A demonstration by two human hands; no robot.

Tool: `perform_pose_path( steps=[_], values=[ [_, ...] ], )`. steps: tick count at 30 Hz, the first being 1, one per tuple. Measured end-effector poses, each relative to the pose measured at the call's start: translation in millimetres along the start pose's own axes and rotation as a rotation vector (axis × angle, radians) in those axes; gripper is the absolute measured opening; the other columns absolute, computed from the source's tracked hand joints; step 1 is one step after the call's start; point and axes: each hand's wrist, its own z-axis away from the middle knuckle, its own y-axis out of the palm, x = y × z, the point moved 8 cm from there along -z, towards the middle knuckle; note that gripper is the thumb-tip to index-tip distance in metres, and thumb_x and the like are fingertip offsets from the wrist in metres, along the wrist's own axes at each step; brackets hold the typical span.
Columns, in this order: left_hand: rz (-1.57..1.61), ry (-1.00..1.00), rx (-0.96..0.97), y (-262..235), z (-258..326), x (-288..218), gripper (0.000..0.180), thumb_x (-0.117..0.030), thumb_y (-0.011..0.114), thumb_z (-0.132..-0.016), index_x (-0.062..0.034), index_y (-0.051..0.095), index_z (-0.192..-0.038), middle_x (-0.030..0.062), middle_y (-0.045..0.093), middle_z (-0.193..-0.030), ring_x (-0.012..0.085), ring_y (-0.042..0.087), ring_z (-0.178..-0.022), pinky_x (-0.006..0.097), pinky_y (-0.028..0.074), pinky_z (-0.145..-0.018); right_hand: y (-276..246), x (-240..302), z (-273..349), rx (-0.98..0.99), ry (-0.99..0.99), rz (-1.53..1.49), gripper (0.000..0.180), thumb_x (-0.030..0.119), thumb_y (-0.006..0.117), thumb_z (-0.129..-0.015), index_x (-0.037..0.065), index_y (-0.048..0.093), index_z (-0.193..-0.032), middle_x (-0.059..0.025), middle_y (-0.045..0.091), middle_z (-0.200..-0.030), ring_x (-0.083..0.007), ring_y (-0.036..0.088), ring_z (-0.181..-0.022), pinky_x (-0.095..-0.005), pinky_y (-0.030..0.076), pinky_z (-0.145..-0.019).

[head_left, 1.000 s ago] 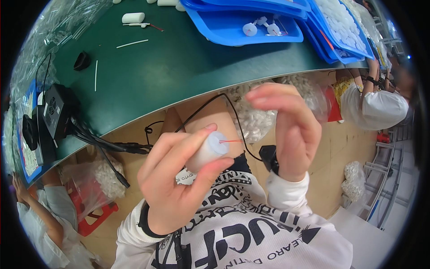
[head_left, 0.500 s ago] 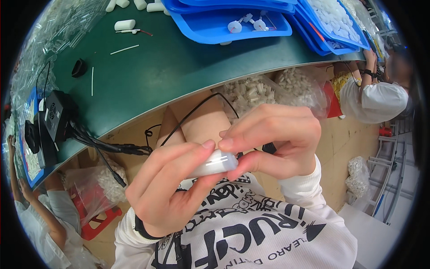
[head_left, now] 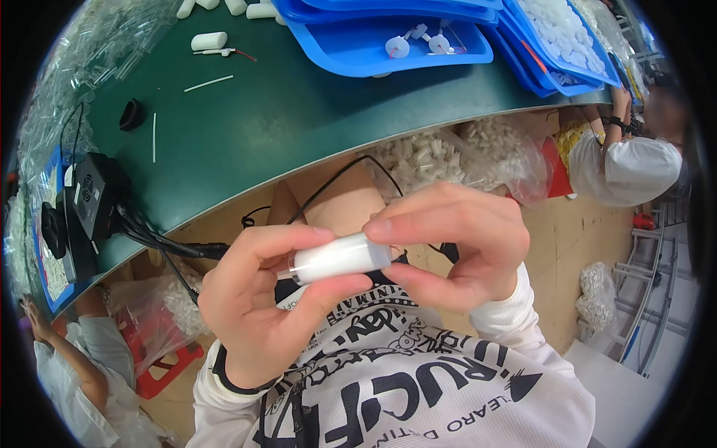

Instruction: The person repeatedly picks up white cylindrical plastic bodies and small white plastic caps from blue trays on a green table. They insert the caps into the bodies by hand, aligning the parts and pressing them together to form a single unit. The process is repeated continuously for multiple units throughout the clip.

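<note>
A short white cylinder [head_left: 336, 257] in a clear sleeve, with a greyish cap at its right end, is held level between my two hands above my lap. My left hand [head_left: 261, 299] pinches it along its length, thumb below and fingers above. At the capped end, the thumb and fingertips of my right hand [head_left: 455, 246] close on it from above and below. On the green table [head_left: 276, 104] lie a similar white cylinder [head_left: 209, 41], a small white part with a red wire [head_left: 224, 52], thin white sticks [head_left: 209, 84] and a black ring-like piece [head_left: 132, 114].
Blue trays [head_left: 358, 63] with white parts stand at the table's far side. Clear tubes [head_left: 112, 45] pile up at far left, above a black power box [head_left: 97, 190] with cables. Bags of white pieces [head_left: 433, 153] sit under the table edge. Co-workers [head_left: 635, 160] sit on both sides.
My left fingers have spread back along the cylinder, showing more of its white body and clear left end. The right hand keeps its grip on the capped end.
</note>
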Motion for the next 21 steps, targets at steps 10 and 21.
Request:
perform_pose_path(
  steps=[10, 21],
  values=[
    [0.020, -0.045, 0.014, 2.7, -0.1, 6.1, 0.033, -0.001, 0.077, -0.068, 0.0048, 0.059, -0.095, 0.0097, 0.063, -0.085, 0.0133, 0.062, -0.081, 0.024, 0.051, -0.071, 3.2, 2.4, 0.3, -0.043, -0.036, 0.184, 0.027, -0.003, 0.064, -0.056, -0.001, 0.061, -0.083, -0.0104, 0.063, -0.077, -0.0201, 0.062, -0.064, -0.0253, 0.051, -0.056],
    [0.091, -0.130, 0.053, 6.5, -1.2, 13.0, 0.031, 0.002, 0.075, -0.069, 0.0057, 0.059, -0.095, 0.0102, 0.064, -0.085, 0.0144, 0.062, -0.081, 0.025, 0.051, -0.073, 3.9, -3.3, 0.9, 0.012, 0.012, 0.135, 0.025, 0.000, 0.066, -0.055, -0.002, 0.060, -0.079, -0.0133, 0.065, -0.076, -0.0194, 0.064, -0.065, -0.0250, 0.051, -0.059]
  ],
)
